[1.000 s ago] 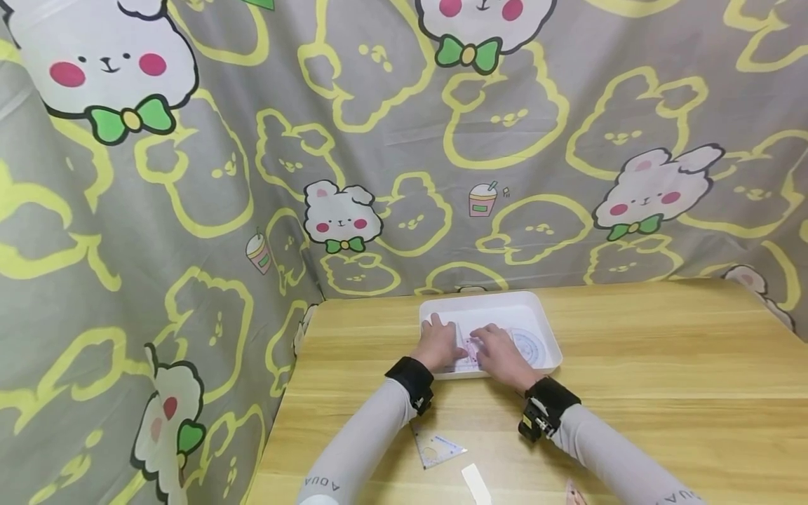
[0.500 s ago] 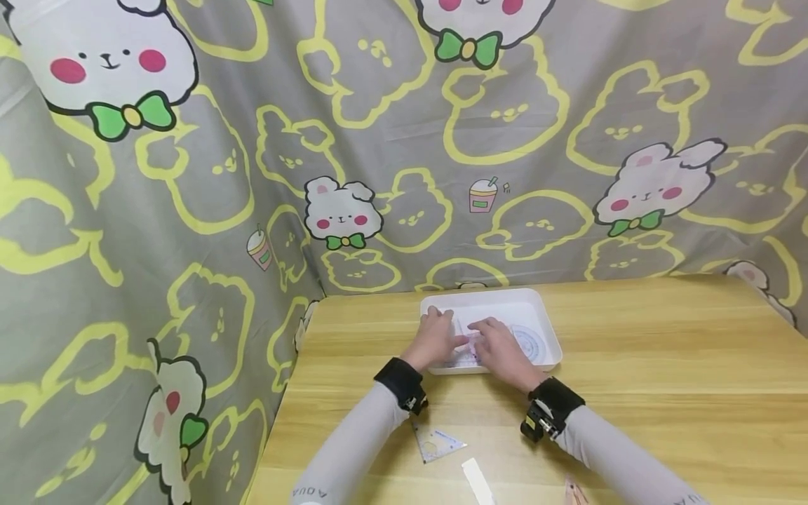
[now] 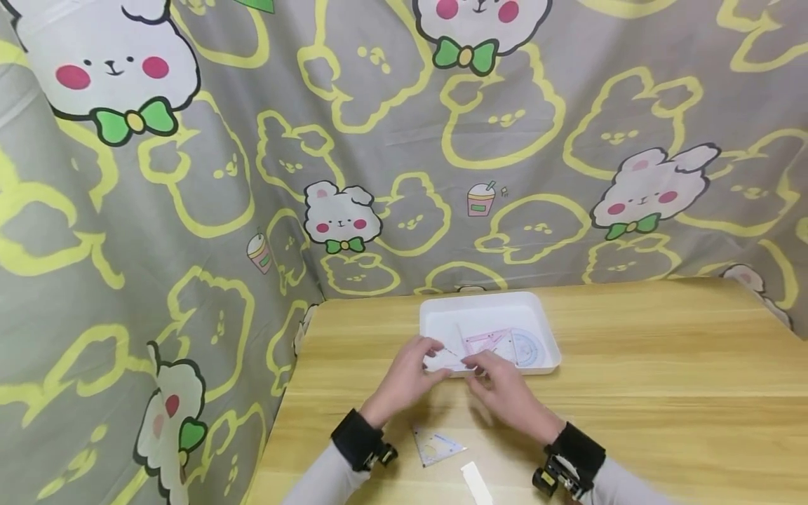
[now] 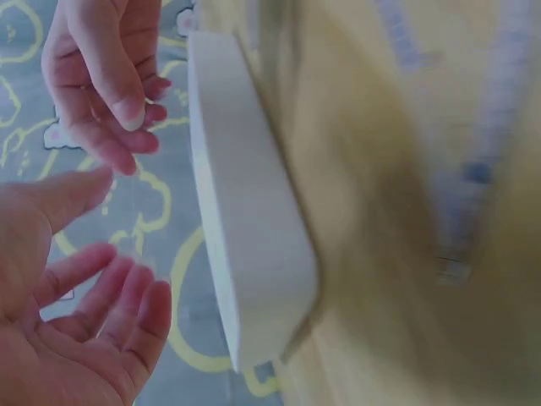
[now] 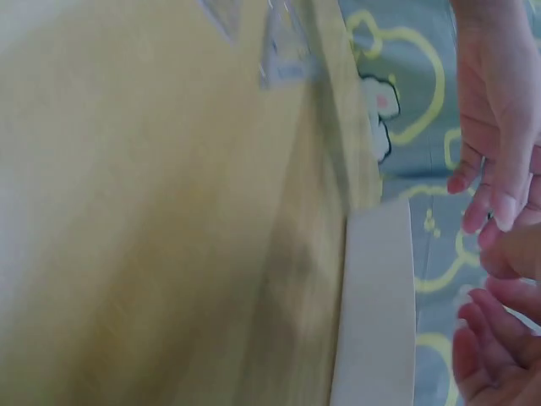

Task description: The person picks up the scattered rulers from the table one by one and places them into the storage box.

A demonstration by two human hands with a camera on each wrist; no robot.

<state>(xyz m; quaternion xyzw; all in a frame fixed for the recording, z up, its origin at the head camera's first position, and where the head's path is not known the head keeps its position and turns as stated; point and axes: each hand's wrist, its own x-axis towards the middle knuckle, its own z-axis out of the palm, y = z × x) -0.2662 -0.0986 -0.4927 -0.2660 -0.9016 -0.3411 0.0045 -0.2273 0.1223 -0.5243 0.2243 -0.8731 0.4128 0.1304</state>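
Observation:
My left hand (image 3: pixel 407 375) is at the front left of the white tray (image 3: pixel 482 300), thumb and fingers spread apart. My right hand (image 3: pixel 508 396) faces it at the tray's front edge, fingers bent, with its fingertips close to the left ones. A faint clear edge with scale marks shows between the two hands; whether the right fingertips pinch it is unclear. The left wrist view shows the left fingers (image 4: pixel 139 338) parted with a gap before the thumb. Inside the tray lie a pink-marked set square (image 3: pixel 489 337) and a round blue-printed protractor (image 3: pixel 529 347).
On the wooden table (image 3: pixel 656 379), nearer to me, lie a clear set square (image 3: pixel 437 447) with blue print and a white strip (image 3: pixel 476 482). A patterned curtain (image 3: pixel 404 140) stands behind the table and along its left side.
Both hands have drawn back from inside the tray toward me, uncovering the pink-marked set square. The left hand has also moved left, widening the space between the wrists.

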